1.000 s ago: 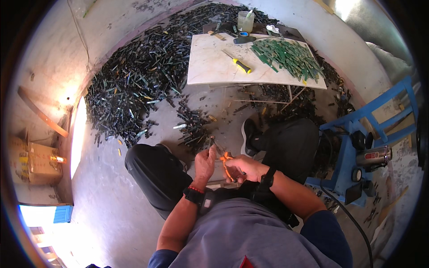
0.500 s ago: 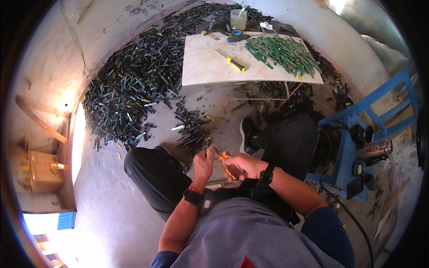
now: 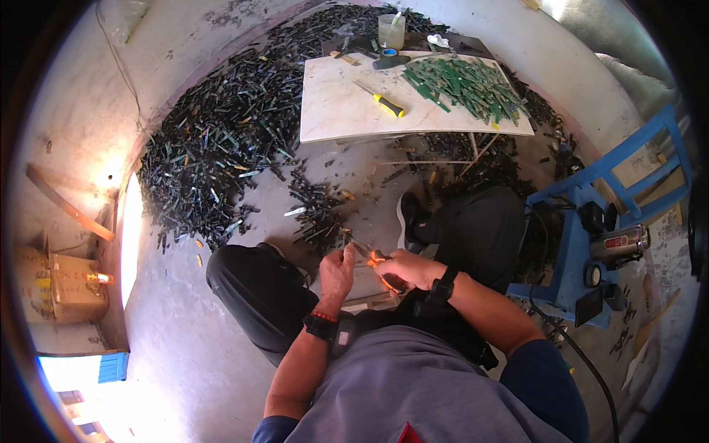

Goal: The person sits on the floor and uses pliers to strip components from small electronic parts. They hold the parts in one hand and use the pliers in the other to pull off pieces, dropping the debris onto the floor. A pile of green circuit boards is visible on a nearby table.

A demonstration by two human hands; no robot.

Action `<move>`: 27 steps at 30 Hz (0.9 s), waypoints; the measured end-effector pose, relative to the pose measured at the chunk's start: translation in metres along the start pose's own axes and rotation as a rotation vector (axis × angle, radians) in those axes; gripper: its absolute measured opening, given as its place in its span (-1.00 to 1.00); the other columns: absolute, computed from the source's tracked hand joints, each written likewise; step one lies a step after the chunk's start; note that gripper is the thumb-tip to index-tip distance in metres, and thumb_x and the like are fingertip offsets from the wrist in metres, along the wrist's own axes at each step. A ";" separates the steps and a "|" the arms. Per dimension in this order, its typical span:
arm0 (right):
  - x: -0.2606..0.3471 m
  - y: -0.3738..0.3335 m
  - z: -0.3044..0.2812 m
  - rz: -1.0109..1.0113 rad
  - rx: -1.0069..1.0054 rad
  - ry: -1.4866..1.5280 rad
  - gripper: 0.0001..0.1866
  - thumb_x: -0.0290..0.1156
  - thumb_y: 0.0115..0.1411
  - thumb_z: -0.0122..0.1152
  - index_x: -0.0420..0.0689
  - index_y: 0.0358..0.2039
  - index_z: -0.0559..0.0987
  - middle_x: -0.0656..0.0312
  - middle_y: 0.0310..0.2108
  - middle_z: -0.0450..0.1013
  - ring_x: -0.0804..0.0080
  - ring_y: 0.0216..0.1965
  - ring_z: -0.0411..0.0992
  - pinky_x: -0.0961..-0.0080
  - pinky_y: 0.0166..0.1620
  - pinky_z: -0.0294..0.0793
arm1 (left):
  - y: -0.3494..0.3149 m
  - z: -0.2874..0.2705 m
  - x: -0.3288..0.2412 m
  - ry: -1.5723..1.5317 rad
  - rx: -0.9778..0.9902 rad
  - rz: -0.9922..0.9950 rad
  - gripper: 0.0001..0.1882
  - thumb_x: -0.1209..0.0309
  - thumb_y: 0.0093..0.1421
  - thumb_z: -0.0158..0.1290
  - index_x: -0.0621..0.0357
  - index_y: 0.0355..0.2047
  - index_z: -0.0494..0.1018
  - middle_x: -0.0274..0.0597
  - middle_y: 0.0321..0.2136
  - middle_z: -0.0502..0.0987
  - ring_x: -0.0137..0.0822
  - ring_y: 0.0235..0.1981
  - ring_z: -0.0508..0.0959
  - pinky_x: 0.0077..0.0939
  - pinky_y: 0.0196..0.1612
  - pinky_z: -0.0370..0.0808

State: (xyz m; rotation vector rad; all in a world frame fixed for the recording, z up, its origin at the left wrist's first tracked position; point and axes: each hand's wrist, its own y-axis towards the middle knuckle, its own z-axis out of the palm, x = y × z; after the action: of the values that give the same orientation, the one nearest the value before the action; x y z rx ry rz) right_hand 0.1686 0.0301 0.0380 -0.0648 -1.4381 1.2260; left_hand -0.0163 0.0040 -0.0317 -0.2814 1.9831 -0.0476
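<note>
Between my knees, my left hand [image 3: 337, 272] is closed in a pinch on a small dark strip [image 3: 346, 235], whose tip shows above the thumb and forefinger. The rest of the strip is hidden by the fingers. My right hand [image 3: 415, 270] is wrapped round the orange handles of a pair of pliers [image 3: 377, 259]. Their metal jaws point up and left, close beside the strip and my left fingertips. Whether the jaws touch the strip is too small to tell. A loose pile of dark strips [image 3: 316, 207] lies on the floor just beyond my hands.
Ahead stands a low pale-topped table [image 3: 332, 118] with a yellow-black screwdriver [image 3: 389, 105], a heap of green strips [image 3: 469, 88] and a cup [image 3: 391, 32]. A large dark heap [image 3: 221, 140] covers the floor at left. A blue chair [image 3: 565, 244] holding a metal flask [image 3: 620, 244] stands right.
My right hand and the pliers have shifted slightly to the right, and the handles sit at a different angle. My left hand has barely moved.
</note>
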 end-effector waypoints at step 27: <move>0.000 -0.017 0.010 -0.083 -0.023 -0.006 -0.76 -0.30 0.06 0.01 -0.25 -0.48 0.46 0.22 -0.57 0.45 0.53 -0.60 0.41 0.62 -0.69 0.22 | 0.004 -0.006 -0.009 -0.472 0.040 -0.306 -0.41 -0.13 0.20 -0.12 0.12 -0.71 0.29 -0.45 -0.81 0.21 -0.60 -0.82 0.17 -0.68 -0.75 0.04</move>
State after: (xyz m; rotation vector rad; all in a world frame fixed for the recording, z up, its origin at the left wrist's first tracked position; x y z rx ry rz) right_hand 0.1711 0.0164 0.0521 -0.0172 -1.4460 1.1422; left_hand -0.0189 0.0092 -0.0219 -0.5184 1.4576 -0.1982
